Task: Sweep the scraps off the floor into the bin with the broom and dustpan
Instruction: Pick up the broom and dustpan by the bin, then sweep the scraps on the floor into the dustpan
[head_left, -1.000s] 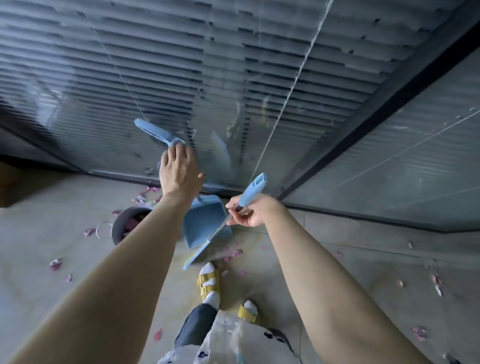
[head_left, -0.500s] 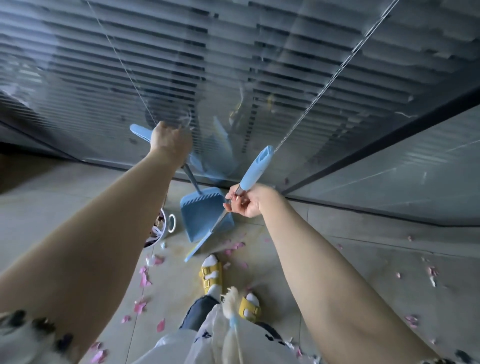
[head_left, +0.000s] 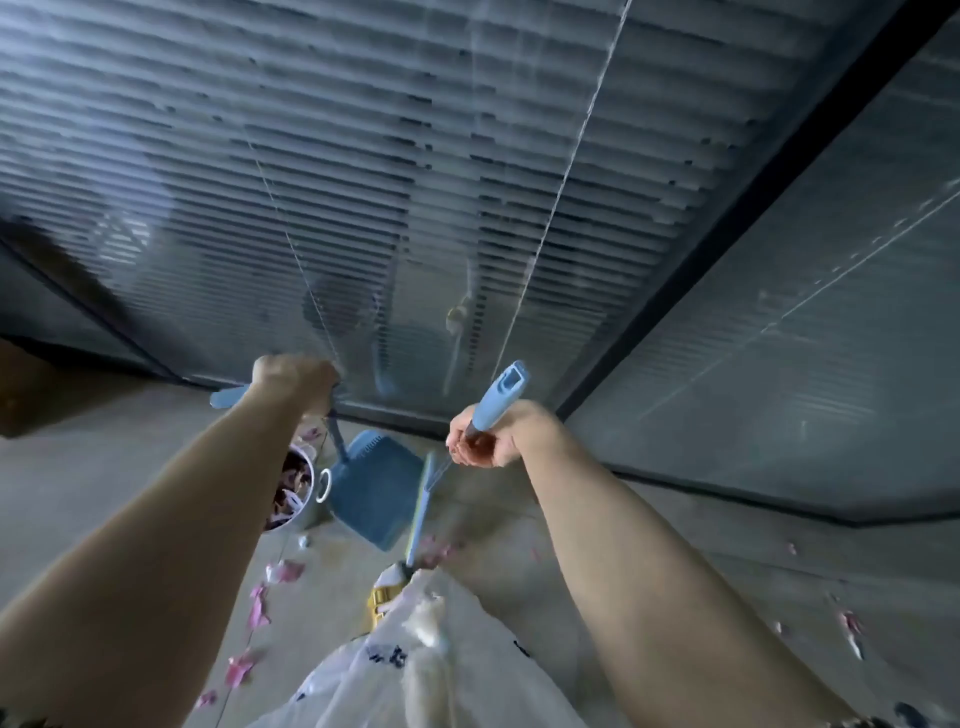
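Note:
My left hand (head_left: 291, 382) is closed around the long handle of the blue dustpan (head_left: 374, 488), whose pan rests on the floor right beside the bin. My right hand (head_left: 493, 436) grips the blue broom handle (head_left: 501, 397); the broom head (head_left: 421, 506) stands on edge along the dustpan's right side. The small white bin (head_left: 298, 491) holds pink and dark scraps and is partly hidden behind my left forearm. Pink paper scraps (head_left: 260, 608) lie on the floor below the bin, with more scraps (head_left: 849, 629) at the far right.
A glass wall with blinds (head_left: 467, 208) rises straight ahead, and its dark frame (head_left: 727, 218) meets the floor just beyond the dustpan. My foot in a yellow sandal (head_left: 384, 597) stands below the broom. My light patterned garment (head_left: 415, 665) fills the bottom centre.
The view has shifted, and the bin now sits close against the dustpan's left side. The broom head has turned more upright beside the pan. Both hands keep their grips.

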